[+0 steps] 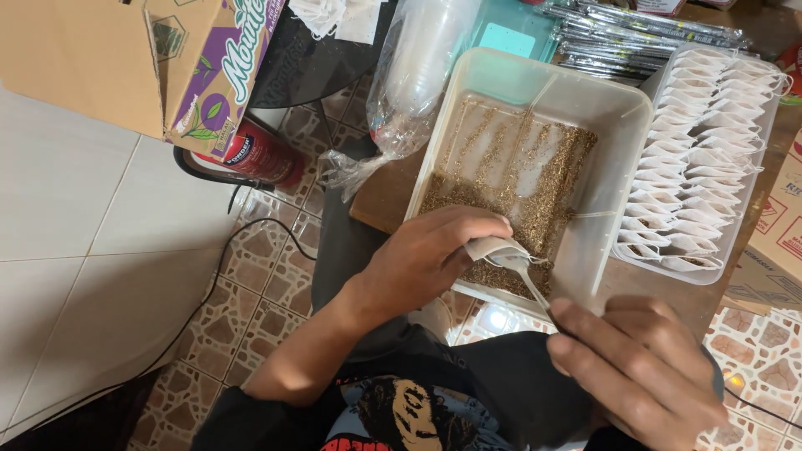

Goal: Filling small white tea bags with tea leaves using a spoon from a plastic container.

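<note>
The right hand point(643, 380) is closest to us, low and just in front of the big clear tub point(622, 125). Its grip is pinched together on the handle of a small spoon point(525, 274). The spoon's scoop end pokes into a little white paper bag point(493, 247). The left hand point(426, 255) holds that bag at the near edge of the tub, with its grip closed on the bag so the mouth stays open. Inside the tub lies a thin layer of brown dried crumbs point(535, 200), mostly on the near side. I think this is the filling step: crumbs go from the tub into the bag. The next move seems to need a steady tip of the spoon, so no crumbs fall on the lap. Just to the right of the tub sits a tray point(756, 179) with rows of white bags point(693, 167) standing side by side. Behind the tub lie shiny dark packets point(643, 33). To the left of the tub is a cardboard box point(125, 58).
</note>
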